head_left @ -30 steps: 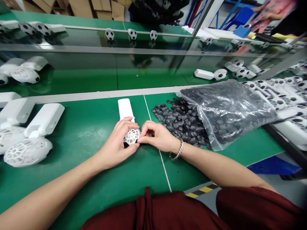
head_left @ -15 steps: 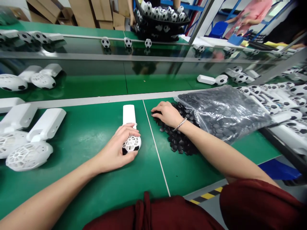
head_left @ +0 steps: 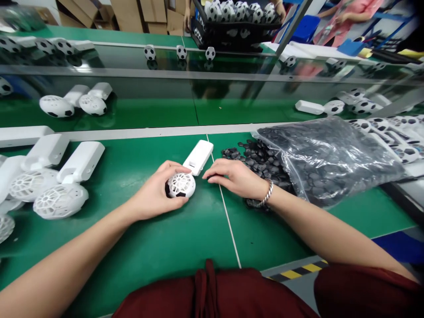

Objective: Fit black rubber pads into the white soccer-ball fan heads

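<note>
My left hand grips the round, football-patterned head of a white plastic fan-like device lying on the green table. The head is an open lattice with a few black patches at its lower and left edges; its flat white handle points away to the upper right. My right hand is closed in a pinch on a small black piece, just right of the device and apart from it. A pile of small black pieces lies behind and beyond my right hand, partly hidden by it.
A clear plastic bag of black pieces lies right of the pile. White lattice-headed devices stand at left; patched ones fill the right. A conveyor runs beyond the table. Across it, a person's hand is beside a black crate.
My right hand has lifted from the black pile and moved left and nearer, pinching a black piece. The device in my left hand has turned, its handle swinging to the right.
</note>
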